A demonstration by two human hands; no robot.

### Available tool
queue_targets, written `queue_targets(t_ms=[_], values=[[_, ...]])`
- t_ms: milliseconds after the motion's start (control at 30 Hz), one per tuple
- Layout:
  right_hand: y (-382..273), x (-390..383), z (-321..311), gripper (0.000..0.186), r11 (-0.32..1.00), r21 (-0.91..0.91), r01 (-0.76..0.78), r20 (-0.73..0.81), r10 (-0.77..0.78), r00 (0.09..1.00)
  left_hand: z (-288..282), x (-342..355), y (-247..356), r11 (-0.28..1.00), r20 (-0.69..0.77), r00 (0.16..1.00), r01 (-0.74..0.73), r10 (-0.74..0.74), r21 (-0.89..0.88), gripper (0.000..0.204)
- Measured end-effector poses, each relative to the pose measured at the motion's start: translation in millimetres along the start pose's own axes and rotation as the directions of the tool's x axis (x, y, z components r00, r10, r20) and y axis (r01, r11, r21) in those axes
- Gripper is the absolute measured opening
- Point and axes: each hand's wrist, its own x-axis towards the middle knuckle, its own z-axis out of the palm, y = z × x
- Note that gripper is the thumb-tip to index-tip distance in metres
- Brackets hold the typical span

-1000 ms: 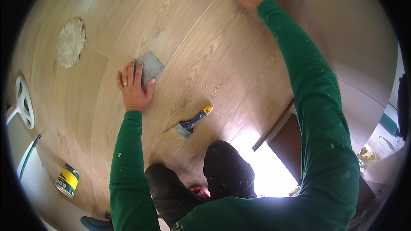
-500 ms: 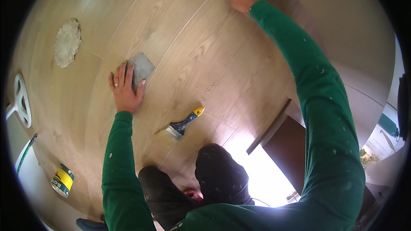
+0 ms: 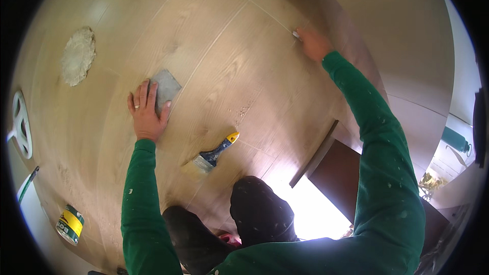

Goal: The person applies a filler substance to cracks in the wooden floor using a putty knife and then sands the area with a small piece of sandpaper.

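My left hand [image 3: 146, 114] lies flat with fingers apart on the wood-plank floor [image 3: 153, 35], a ring on one finger. Between its thumb and fingers rests a thin grey square sheet [image 3: 167, 87], partly covered by the hand. Far out to the right, my right hand [image 3: 314, 45] is closed with a small whitish piece [image 3: 296, 34] poking from its fingers against a plank joint; I cannot make out its kind. A wide paintbrush [image 3: 216, 154] with a dark, yellow-tipped handle lies between my left hand and my knees. Small crumbs [image 3: 238, 114] are scattered just beyond it.
At far left are a round pale, rough-edged patch [image 3: 79, 56], a white slotted object [image 3: 22, 125] and a green-and-yellow can [image 3: 70, 224]. A brown panel [image 3: 334, 175] stands near my right arm, beside bright light. A pale cabinet-like surface [image 3: 402, 35] borders the right side.
My right hand has come nearer and further right along the floor, still pinching the whitish piece. My left hand stays by the grey sheet.
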Motion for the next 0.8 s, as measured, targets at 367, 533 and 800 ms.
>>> queue_targets(t_ms=[367,533,800], values=[[-1.6,36.6,-12.4,0.030,0.987,0.068,-0.145,0.030,0.144,0.989,-5.7,5.5,0.4,0.999,0.037,0.999,0.039,-0.039,-0.004,0.062],[-26.2,126.8,-47.5,0.034,0.990,0.122,0.074,-0.225,-0.045,0.973,-7.0,8.1,1.3,0.999,0.093,0.995,0.043,-0.044,0.004,0.062],[-22.7,162.4,-39.4,0.029,0.960,0.088,0.266,-0.158,-0.250,0.955,-4.1,2.7,-8.1,0.999,0.147,0.988,0.047,-0.046,-0.001,0.063]])
